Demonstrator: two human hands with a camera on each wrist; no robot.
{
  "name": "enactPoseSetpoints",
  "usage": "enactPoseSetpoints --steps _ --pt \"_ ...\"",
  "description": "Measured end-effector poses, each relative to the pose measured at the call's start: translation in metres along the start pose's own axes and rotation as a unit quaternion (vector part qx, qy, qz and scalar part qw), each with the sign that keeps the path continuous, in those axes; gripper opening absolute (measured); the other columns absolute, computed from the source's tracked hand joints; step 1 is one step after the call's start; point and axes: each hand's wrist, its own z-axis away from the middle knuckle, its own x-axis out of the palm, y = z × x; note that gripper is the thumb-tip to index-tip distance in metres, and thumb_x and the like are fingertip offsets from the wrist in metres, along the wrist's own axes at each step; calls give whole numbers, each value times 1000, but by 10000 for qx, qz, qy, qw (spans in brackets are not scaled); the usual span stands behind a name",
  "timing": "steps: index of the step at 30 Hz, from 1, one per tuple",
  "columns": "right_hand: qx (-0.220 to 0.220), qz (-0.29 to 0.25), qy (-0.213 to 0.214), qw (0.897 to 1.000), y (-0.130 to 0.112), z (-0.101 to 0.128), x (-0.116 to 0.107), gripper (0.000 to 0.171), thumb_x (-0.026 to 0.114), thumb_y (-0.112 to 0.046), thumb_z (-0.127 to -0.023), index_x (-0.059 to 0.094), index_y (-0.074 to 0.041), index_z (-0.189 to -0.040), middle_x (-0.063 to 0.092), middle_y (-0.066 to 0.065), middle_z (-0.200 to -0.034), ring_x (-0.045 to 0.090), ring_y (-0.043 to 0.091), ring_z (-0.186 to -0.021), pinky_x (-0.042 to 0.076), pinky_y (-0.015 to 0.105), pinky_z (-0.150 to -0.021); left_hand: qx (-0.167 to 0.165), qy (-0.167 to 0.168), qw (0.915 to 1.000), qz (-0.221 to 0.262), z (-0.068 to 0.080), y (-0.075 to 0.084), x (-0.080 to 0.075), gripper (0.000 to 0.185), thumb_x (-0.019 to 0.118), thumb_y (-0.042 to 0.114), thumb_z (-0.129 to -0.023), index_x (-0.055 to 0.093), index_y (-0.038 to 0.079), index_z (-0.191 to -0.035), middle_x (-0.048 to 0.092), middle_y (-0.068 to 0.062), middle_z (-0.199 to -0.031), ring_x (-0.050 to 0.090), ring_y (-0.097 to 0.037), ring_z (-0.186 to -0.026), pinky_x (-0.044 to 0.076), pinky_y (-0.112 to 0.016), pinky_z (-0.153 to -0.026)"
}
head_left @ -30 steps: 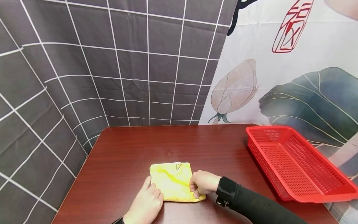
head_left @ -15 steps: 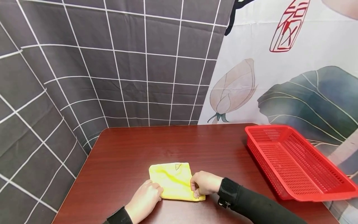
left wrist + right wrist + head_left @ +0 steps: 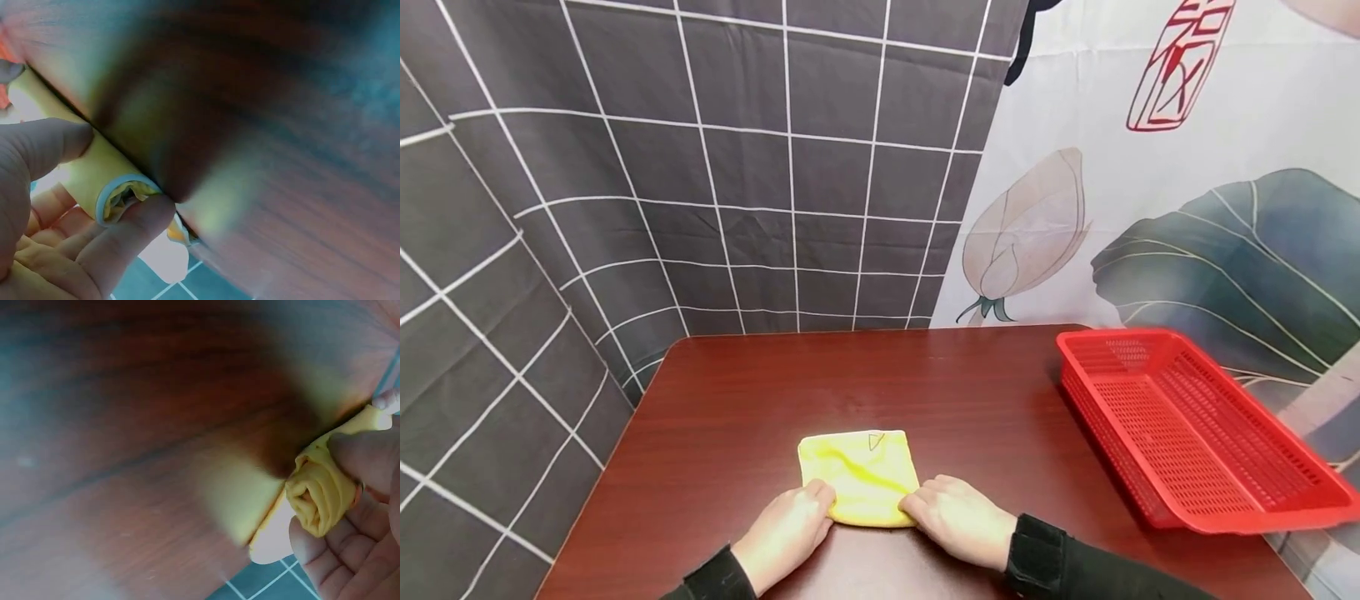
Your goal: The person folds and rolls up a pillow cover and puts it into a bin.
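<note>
A yellow cloth (image 3: 861, 467) lies on the table, its far part flat with a small dark triangular mark near the far edge. Its near edge is rolled into a tube, whose spiral end (image 3: 315, 500) shows in the right wrist view. My left hand (image 3: 792, 527) grips the left end of the roll; the left wrist view shows the thumb on top and a finger at the pale-edged end (image 3: 122, 194). At the other end, my right hand (image 3: 964, 518) holds the roll between thumb and curled fingers.
A red perforated plastic basket (image 3: 1195, 433) stands at the right edge of the brown wooden table (image 3: 760, 392). Behind the table hang a grey grid-patterned curtain (image 3: 737, 183) and a white cloth printed with a lotus (image 3: 1026, 233).
My left fingers, laid out along the cloth's left edge before, now curl round its near end. My right hand has moved inward and nearer from the right corner, and the near edge is now rolled.
</note>
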Motion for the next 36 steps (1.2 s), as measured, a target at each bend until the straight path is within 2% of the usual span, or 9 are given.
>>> enactPoseSetpoints --steps 7,11,13,17,18,21,27,31,36 --pt "-6 -910 -942 9914 13 -19 -10 14 72 -9 -94 70 -22 -101 67 -15 -85 56 -2 -75 48 17 -73 -330 -247 9985 373 5 -1 -3 32 89 16 -81 59 14 -92 57 3 -89 58 -13 -65 46 -27 -57" --pt "493 -1709 -1919 9652 27 -37 -15 22 75 -5 -93 78 -24 -103 73 -17 -90 57 -3 -75 49 15 -73 -489 -450 9963 551 7 -1 -6 32 89 17 -83 59 15 -95 57 2 -95 58 -12 -66 47 -26 -59" --pt "990 -2295 -2321 9400 32 -46 -14 19 77 -6 -93 80 -23 -100 73 -16 -87 57 -2 -72 50 15 -70 -498 -530 9955 599 8 -1 -6 32 89 18 -84 59 15 -96 57 2 -97 59 -13 -66 48 -25 -59" --pt "1794 -2698 -2406 9150 44 -58 -8 17 88 -15 -86 73 -19 -79 63 -15 -72 55 -2 -60 48 17 -60 -500 -700 9943 629 8 -1 -8 33 89 18 -84 59 16 -98 57 3 -99 60 -12 -69 50 -25 -61" --pt "1924 -2624 -2343 9161 46 -59 -6 24 91 -20 -83 69 -19 -76 58 -15 -69 52 -1 -58 46 18 -58 -486 -727 9942 620 8 -2 -8 33 89 19 -85 59 16 -98 57 3 -100 60 -11 -69 50 -25 -62" --pt "1745 -1965 -1969 9445 53 -60 0 41 98 -30 -73 58 -23 -69 49 -16 -66 47 1 -59 41 20 -59 -455 -803 9938 622 8 -2 -9 33 88 19 -85 59 16 -100 57 3 -100 58 -10 -69 49 -24 -62" --pt "332 -1060 -1214 9864 44 -48 4 18 93 -23 -79 76 -26 -78 68 -16 -77 60 -3 -74 51 15 -69 -505 -742 9939 644 8 -1 -7 32 88 19 -86 60 15 -101 56 4 -99 58 -10 -71 50 -25 -64" --pt "-473 -479 -429 9968 35 -33 0 14 88 -15 -84 78 -24 -81 67 -13 -74 60 -2 -70 51 14 -68 -559 -623 9940 700 7 0 -8 32 88 18 -85 61 14 -103 56 4 -100 58 -9 -73 51 -26 -66" --pt "-618 -297 32 9976 23 -21 -1 21 91 -27 -81 70 -23 -81 54 -13 -73 49 1 -70 46 14 -67 -536 -535 9955 567 9 1 -10 36 90 19 -84 63 13 -106 59 3 -104 59 -10 -86 55 -29 -76"
